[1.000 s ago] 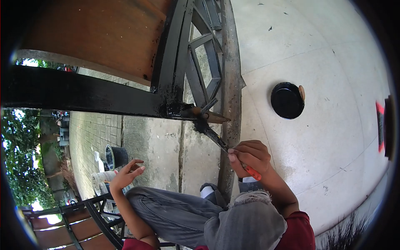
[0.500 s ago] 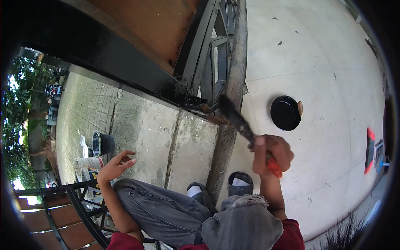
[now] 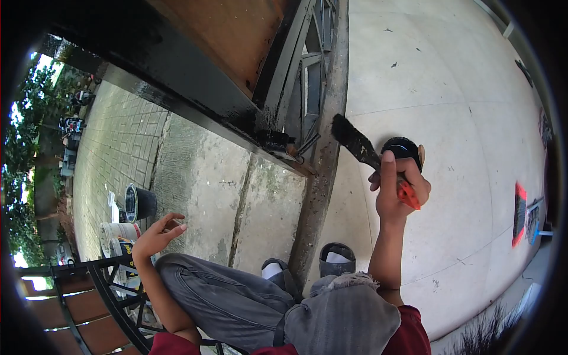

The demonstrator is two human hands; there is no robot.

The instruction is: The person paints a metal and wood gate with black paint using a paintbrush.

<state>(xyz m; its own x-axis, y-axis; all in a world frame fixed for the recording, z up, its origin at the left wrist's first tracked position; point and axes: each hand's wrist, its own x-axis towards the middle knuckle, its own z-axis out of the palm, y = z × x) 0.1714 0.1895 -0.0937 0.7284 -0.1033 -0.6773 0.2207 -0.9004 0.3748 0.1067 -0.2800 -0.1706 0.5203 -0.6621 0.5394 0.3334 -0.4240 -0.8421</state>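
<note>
In the head view my right hand [image 3: 397, 188] is wrapped round the handle of a paintbrush [image 3: 358, 144]. The handle is orange-red, and the dark bristles point up and left, apart from the metal gate. Partly hidden behind this hand is a round container of black paint [image 3: 404, 146] on the pale floor. The black gate frame [image 3: 195, 97] looks wet and glossy, with its lower corner left of the brush tip. My left hand [image 3: 157, 236] hangs empty above my thigh, fingers loosely bent and apart.
A dark bucket [image 3: 141, 203] and a white paint pail [image 3: 117, 235] stand beyond my left hand. A metal floor track [image 3: 324, 177] runs beside my sandalled feet. Black metal framework [image 3: 112, 296] is at lower left. An orange-edged object [image 3: 519, 214] lies far right.
My right hand has moved up and right with the paintbrush, away from the gate corner and over the paint container's edge. My left hand stays almost where it was.
</note>
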